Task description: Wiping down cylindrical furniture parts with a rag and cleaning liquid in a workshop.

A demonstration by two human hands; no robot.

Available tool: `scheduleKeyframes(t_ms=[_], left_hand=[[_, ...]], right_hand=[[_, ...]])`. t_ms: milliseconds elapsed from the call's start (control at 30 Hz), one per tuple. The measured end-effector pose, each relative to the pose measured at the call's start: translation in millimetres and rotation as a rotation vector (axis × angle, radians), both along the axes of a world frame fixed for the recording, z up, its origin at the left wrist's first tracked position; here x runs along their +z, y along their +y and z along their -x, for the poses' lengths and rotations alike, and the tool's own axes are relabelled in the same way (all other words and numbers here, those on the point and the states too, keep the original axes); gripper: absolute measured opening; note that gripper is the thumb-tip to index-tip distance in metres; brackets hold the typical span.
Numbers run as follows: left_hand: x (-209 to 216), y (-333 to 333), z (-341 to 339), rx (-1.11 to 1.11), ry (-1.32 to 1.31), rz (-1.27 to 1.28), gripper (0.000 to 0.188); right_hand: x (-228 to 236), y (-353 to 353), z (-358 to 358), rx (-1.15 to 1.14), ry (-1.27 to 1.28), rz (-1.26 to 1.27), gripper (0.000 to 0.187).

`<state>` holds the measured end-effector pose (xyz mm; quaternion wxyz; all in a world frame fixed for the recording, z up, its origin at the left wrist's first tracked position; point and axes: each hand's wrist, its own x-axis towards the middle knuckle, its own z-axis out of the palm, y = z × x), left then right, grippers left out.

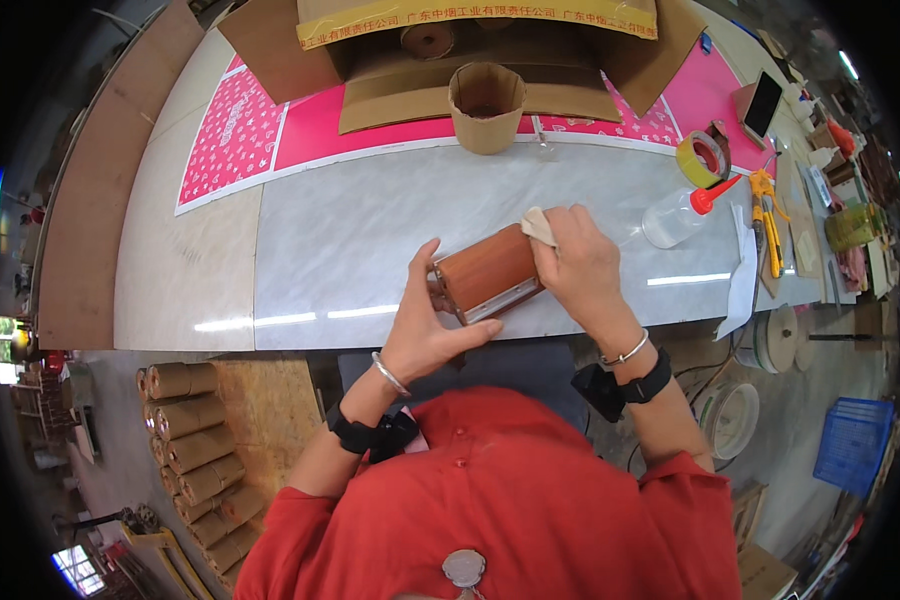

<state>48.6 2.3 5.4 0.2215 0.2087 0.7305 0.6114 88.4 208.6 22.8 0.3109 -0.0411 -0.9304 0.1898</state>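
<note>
Both hands close on a reddish-brown wooden box [487, 272] held just above the near edge of the grey table [350, 240]. Left hand [432, 325] wraps its lower left end, thumb on the near side and fingers up the end face. Right hand [580, 268] grips the upper right end and presses a small pale cloth [538, 226] against the top corner. The box's long axis runs from lower left to upper right, its broad wood-grain face turned up.

At the far side of the table lies an open brown cardboard carton [480, 60] with a yellow tape strip across its flap, resting on pink patterned sheets [240, 125]. A short cardboard tube [486, 106] stands upright before it. To the right sit a yellow tape roll [702, 158] and a clear squeeze bottle [682, 214] with a red nozzle, lying on its side. Rolled brown tubes [195, 450] are stacked on the floor at lower left.
</note>
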Motion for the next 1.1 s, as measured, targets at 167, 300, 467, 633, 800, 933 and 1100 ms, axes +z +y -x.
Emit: scheduleKeyframes(t_ms=[167,300,467,633,800,933,1100], left_hand=[[-1.7,6.6,9.6,0.031,-0.051,0.072,0.086],[0.0,7.0,11.8,0.038,0.336,0.043,0.079],[8.8,9.2,5.2,0.058,0.462,0.197,0.082],[-16.7,6.1,14.2,0.032,0.714,0.055,0.082],[1.6,5.5,4.0,0.016,0.476,0.133,0.092],[10.2,1.4,8.1,0.005,0.008,0.068,0.096],[-0.7,7.2,11.3,0.036,0.063,0.11,0.09]], right_hand=[[18.7,-30.3,-0.2,0.1,0.046,-0.021,0.011],[14.0,-70.9,1.4,0.274,0.098,0.048,0.012],[6.8,-15.0,9.9,-0.024,-0.075,-0.045,0.012],[20.1,-76.7,-4.3,0.254,0.024,0.032,0.019],[4.3,-3.1,6.9,-0.009,-0.029,0.02,0.013],[2.9,-7.3,2.7,-0.046,-0.041,0.055,0.012],[20.3,-48.3,6.2,0.223,0.144,-0.025,0.017]])
